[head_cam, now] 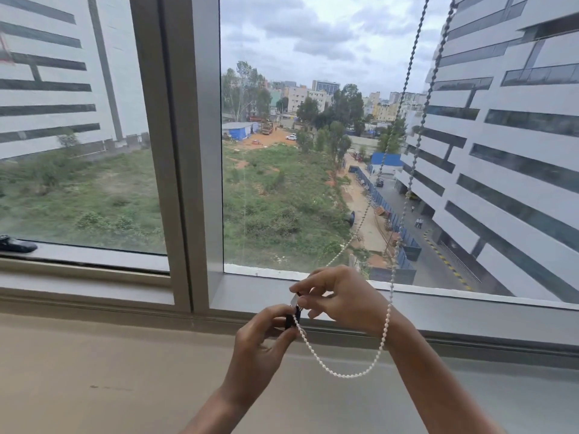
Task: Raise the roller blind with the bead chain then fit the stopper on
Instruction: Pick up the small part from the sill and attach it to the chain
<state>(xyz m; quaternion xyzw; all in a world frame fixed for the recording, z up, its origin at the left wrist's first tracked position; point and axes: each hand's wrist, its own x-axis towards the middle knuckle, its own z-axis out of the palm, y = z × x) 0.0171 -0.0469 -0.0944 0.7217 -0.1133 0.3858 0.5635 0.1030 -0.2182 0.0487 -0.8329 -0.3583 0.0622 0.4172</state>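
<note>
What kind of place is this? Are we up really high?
Probably an upper floor of an office-type building. The big window looks down on a small-looking road and field, with large blocks either side. Both hands, left hand and right hand, work a blind's bead chain above the sill.

Landmark: window sill (94,355), beige, below the frame.
Left hand (263,336): above the sill, pinches a small black stopper (289,321).
Right hand (341,299): just above the left, fingertips at the stopper's top.
Bead chain (383,333): white, two strands from upper right; loop sags from the stopper towards the sill, crossing the right wrist.
Window handle (14,244): black, far left above the sill.
</note>
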